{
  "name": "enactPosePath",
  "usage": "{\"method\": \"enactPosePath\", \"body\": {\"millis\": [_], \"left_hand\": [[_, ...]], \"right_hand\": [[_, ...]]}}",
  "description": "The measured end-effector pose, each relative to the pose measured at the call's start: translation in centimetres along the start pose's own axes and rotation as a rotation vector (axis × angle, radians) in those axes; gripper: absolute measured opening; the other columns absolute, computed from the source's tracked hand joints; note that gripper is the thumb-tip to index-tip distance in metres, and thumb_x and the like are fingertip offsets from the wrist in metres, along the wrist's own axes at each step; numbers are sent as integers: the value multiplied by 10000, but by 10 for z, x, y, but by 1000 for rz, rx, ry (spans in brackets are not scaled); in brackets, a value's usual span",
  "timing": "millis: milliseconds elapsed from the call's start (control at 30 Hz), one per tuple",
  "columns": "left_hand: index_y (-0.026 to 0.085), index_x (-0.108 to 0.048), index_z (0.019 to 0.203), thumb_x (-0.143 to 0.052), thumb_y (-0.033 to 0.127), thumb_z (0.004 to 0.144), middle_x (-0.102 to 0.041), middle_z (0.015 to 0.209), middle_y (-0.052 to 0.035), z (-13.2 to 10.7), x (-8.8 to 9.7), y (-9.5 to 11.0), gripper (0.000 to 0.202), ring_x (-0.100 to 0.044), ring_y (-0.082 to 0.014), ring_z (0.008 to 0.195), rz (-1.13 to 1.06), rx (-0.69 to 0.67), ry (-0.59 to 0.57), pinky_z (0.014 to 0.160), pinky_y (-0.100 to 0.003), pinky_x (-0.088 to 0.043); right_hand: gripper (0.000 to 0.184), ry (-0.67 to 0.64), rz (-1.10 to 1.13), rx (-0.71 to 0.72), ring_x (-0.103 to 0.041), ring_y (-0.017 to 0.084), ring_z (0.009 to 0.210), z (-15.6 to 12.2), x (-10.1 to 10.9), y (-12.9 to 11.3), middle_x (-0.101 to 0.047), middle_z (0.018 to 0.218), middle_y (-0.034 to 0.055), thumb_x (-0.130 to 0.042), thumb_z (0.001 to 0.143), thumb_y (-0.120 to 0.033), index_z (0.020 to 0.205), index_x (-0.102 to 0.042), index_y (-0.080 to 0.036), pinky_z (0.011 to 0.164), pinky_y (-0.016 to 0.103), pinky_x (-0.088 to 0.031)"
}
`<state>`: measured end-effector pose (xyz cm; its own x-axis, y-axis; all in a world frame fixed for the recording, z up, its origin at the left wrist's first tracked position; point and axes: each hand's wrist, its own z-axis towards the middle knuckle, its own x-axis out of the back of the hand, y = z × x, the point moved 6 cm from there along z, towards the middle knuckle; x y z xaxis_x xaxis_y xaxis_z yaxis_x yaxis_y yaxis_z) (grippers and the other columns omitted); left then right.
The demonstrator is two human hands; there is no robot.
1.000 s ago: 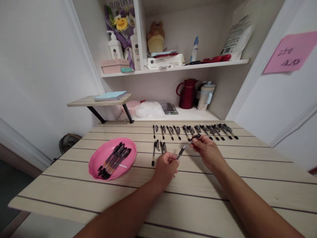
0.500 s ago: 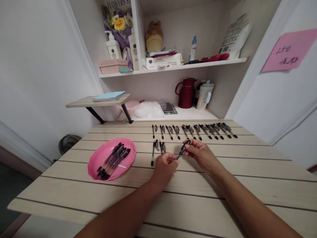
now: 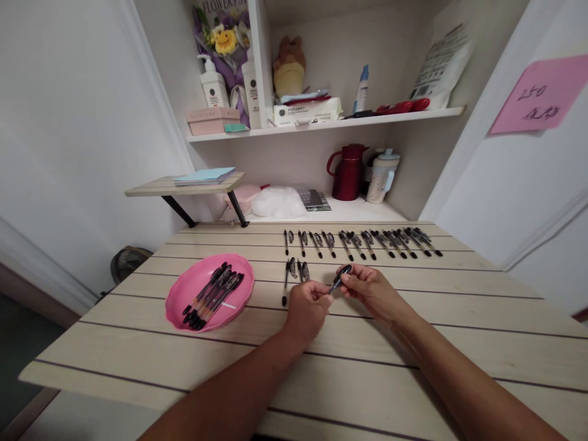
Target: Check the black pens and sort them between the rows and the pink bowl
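Observation:
Between my two hands is a black pen [image 3: 337, 282], held at a slant over the table. My left hand [image 3: 309, 309] is closed on its lower barrel, while the fingers of my right hand [image 3: 367, 288] pinch the capped upper end. Just beyond my left hand lie two uncapped pens [image 3: 285, 283] with their caps [image 3: 293, 268] beside them; my hand partly hides one. Farther back runs a row of several more pens [image 3: 344, 246] with loose caps, packed closer toward the right. A pink dish [image 3: 172, 300] on the left holds several capped pens [image 3: 214, 297].
The slatted wooden table [image 3: 413, 386] reaches back to a white shelf unit [image 3: 358, 121]. A small raised stand [image 3: 138, 187] carries blue paper [image 3: 206, 176] at the back left. A red jug [image 3: 348, 177] and a pale tumbler [image 3: 383, 177] stand behind the pens.
Both hands keep hold of the same pen, and the right fingers have shifted slightly along its upper end. The whole view has moved a little; the other pens lie as before.

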<state>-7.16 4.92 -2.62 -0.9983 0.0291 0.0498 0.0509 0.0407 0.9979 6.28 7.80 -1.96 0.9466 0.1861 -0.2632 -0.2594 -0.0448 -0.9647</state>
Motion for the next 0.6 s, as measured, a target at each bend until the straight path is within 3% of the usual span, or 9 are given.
{"method": "enactPosePath", "body": {"millis": [100, 200, 367, 467, 600], "left_hand": [[151, -586, 742, -556, 191, 645, -526, 527, 34, 5, 1, 3, 109, -457, -72, 433, 40, -38, 1, 422, -181, -334], [153, -616, 845, -535, 202, 677, -586, 638, 7, 11, 15, 23, 193, -500, -88, 507, 185, -147, 46, 481, -197, -377], [208, -642, 930, -463, 248, 769, -647, 883, -27, 2, 78, 91, 244, -563, -158, 807, 750, -393, 257, 726, -256, -413], [217, -619, 942, -417, 254, 799, -639, 961, -33, -11, 125, 110, 250, -553, -184, 885, 1104, -315, 380, 744, -267, -393], [184, -614, 845, -391, 255, 793, -646, 888, -83, -19, 170, 91, 239, -576, -221, 797, 1412, -57, 332, 611, -275, -372]], "right_hand": [[317, -10, 22, -1, -508, 95, 529, 0, -6, 2, -593, 638, 4, -731, 599, -409, 768, -602, -175, 486, 217, -392], [369, 29, 31, 22, -527, 99, 548, 1, -2, 5, -623, 748, 26, -655, 662, -487, 873, -590, -191, 472, 216, -386], [377, 160, -173, 44, -467, 64, 469, 6, 25, 13, -605, 682, 12, -601, 694, -527, 824, -621, -173, 425, 196, -328], [383, 154, -205, 36, -451, 60, 457, 8, 31, 16, -604, 660, 15, -589, 701, -533, 797, -627, -165, 419, 194, -319], [376, 134, -235, 37, -448, 62, 449, 8, 25, 15, -612, 654, 19, -607, 684, -529, 764, -625, -163, 405, 191, -306]]}}
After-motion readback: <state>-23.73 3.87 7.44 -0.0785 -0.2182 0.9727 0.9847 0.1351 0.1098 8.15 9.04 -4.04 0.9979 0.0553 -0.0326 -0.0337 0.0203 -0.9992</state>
